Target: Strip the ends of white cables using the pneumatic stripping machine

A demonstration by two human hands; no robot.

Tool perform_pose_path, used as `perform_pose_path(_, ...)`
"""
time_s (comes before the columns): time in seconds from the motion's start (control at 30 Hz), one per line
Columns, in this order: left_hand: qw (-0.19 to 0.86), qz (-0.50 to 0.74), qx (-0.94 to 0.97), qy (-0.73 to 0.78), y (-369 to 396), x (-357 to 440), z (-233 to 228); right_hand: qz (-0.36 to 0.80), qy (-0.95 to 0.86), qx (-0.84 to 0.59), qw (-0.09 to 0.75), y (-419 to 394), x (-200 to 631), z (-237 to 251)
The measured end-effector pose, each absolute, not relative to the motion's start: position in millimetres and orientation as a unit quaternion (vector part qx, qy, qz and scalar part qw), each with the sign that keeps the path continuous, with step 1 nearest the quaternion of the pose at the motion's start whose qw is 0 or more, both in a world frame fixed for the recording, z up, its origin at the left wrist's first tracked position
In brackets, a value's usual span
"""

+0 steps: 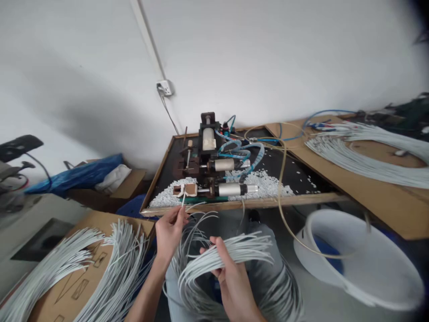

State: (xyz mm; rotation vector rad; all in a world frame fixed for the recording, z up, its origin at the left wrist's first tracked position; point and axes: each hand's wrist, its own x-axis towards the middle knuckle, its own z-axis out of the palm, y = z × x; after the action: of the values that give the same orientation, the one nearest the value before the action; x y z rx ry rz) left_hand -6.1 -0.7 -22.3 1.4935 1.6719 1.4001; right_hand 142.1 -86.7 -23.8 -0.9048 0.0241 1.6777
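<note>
My left hand (171, 230) pinches a single white cable (182, 201) in front of the pneumatic machine (209, 134). That cable's end reaches the brown jaw block (191, 189) at the machine's front; whether the jaws touch it I cannot tell. My right hand (231, 277) is wrapped around a bundle of white cables (201, 268), its cut ends fanning out to the right. The bundle curves down over my lap, and more loose cable strands (197, 228) hang between the two hands.
White cut scraps (264, 185) litter the wood-edged table (234, 205). Cable coils lie on cardboard (73, 286) at left, and another coil (368, 170) sits at right. A white bucket (321, 273) stands below, with a yellowish hose (283, 210) drooping across it.
</note>
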Motion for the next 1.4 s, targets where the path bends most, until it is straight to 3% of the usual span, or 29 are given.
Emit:
perform_pose_path(0.1, 0.218, 0.468, 0.577, 0.633, -14.7, -11.9, -19.6, 0.717, 0.016, -0.381, 0.584, -88.6, 139.3, -23.3)
perform_pose_path(0.27, 0.132, 0.286, 0.759, 0.570, -36.7, -30.5, -9.8, 0.724, 0.030, -0.381, 0.574, -90.0, 132.1, -23.9)
perform_pose_path(0.47, 0.114, 0.233, 0.822, 0.506, -53.0, -30.5, 2.1, 0.731, 0.013, -0.383, 0.565, -89.6, 131.5, -24.7)
perform_pose_path(0.57, 0.108, 0.266, 0.818, 0.499, -57.8, -23.7, 7.5, 0.727, 0.006, -0.408, 0.552, -90.5, 132.8, -23.1)
perform_pose_path(0.83, 0.278, 0.261, 0.790, 0.481, -64.5, -7.6, 10.2, 0.724, -0.015, -0.415, 0.550, -95.3, 131.6, -22.0)
perform_pose_path(1.0, 0.312, 0.391, 0.639, 0.584, -54.1, -19.0, 4.1, 0.732, -0.015, -0.391, 0.558, -91.1, 134.0, -16.8)
perform_pose_path(1.13, 0.349, 0.486, 0.553, 0.580, -40.1, -30.6, 4.5, 0.728, 0.006, -0.399, 0.558, -90.5, 133.4, -15.9)
perform_pose_path(1.3, 0.386, 0.535, 0.513, 0.549, -22.2, -29.6, 11.9, 0.735, 0.018, -0.399, 0.548, -89.4, 129.0, -25.0)
perform_pose_path(1.4, 0.345, 0.551, 0.516, 0.557, -12.2, -18.5, 11.3, 0.732, 0.028, -0.405, 0.548, -86.8, 128.4, -27.0)
